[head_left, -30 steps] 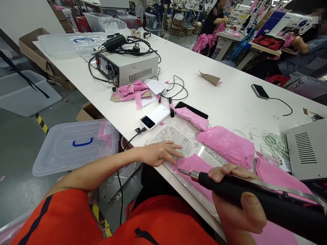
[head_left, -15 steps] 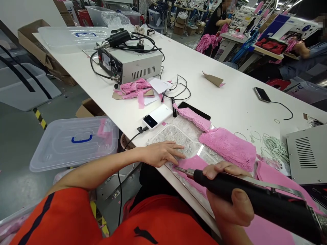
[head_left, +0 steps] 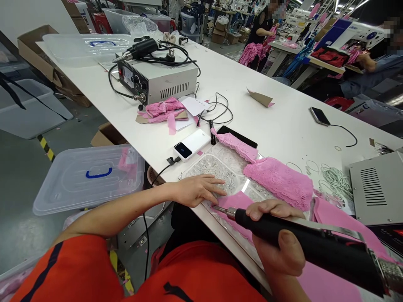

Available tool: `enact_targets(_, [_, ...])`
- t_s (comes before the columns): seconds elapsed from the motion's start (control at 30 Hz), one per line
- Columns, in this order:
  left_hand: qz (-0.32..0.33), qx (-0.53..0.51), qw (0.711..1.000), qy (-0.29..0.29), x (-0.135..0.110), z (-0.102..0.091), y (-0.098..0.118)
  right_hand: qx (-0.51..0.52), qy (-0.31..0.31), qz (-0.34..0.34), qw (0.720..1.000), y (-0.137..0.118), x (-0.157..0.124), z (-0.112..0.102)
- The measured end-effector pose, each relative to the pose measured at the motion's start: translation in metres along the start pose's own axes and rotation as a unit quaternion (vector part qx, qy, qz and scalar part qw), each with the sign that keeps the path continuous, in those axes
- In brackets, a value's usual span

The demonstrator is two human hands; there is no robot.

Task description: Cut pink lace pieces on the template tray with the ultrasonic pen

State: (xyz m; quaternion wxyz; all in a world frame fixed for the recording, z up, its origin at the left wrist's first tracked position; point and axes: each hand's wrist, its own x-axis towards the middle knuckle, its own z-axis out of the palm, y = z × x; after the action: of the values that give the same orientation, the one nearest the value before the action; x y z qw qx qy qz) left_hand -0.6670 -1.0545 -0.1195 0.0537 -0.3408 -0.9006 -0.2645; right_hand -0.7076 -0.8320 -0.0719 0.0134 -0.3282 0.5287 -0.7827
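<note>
Pink smooth fabric [head_left: 237,200] lies on one clear plastic panel [head_left: 220,165] along the near edge of the white tabletop [head_left: 289,113]; three patches of such pink show, though whether they join is hidden by the right hand [head_left: 273,258] and its tool. That hand has its grip closed around one black pen-shaped tool [head_left: 321,249], whose metal tip points at the fabric's left edge; contact is too fine to tell. The left hand [head_left: 198,191] is flat with fingers fanned, its grip loose and wide, just beside that edge and the tip. Pink lace [head_left: 280,180] spreads behind, a narrow stretch and a broad one. Beyond it are two phones, one dark [head_left: 237,136] beside the lace and one silver-edged [head_left: 320,116] well apart, plus one white power bank [head_left: 197,143] and one brown paper cone [head_left: 260,98]. White surface stretches between the cone and the lace, giving room on the far side. Two gray boxes, one far left [head_left: 171,82] and one right [head_left: 378,184], bound the work; near the latter lie pale green bands [head_left: 336,178].
</note>
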Motion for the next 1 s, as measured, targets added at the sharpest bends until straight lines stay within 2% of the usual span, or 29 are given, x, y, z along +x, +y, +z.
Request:
enact_targets(0.23, [0.007, 0.001, 1.000, 0.020, -0.001, 0.001, -0.001, 0.003, -0.003, -0.008, 1.000, 0.001, 0.000, 0.003])
enact_targets(0.33, [0.011, -0.008, 1.000, 0.028, -0.002, -0.001, 0.001, -0.010, 0.037, -0.008, 0.999, -0.002, 0.006, -0.006])
enact_targets(0.47, [0.009, -0.009, 0.998, 0.056, 0.000, -0.002, 0.006, -0.050, 0.126, -0.048, 0.990, -0.011, 0.021, -0.032])
enact_targets(0.63, [0.017, 0.042, 0.996, 0.072, 0.018, 0.007, 0.010, -0.051, 0.221, -0.079, 0.971, -0.014, 0.037, -0.054])
enact_targets(0.8, [0.034, 0.109, 0.991, 0.063, 0.041, 0.018, 0.012, -0.047, 0.249, -0.092, 0.963, -0.015, 0.045, -0.061])
enact_targets(0.9, [0.048, 0.134, 0.988, 0.060, 0.047, 0.020, 0.011, -0.058, 0.261, -0.114, 0.957, -0.020, 0.047, -0.070])
enact_targets(1.0, [0.058, 0.147, 0.985, 0.067, 0.049, 0.022, 0.007, -0.062, 0.273, -0.107, 0.954, -0.025, 0.045, -0.082])
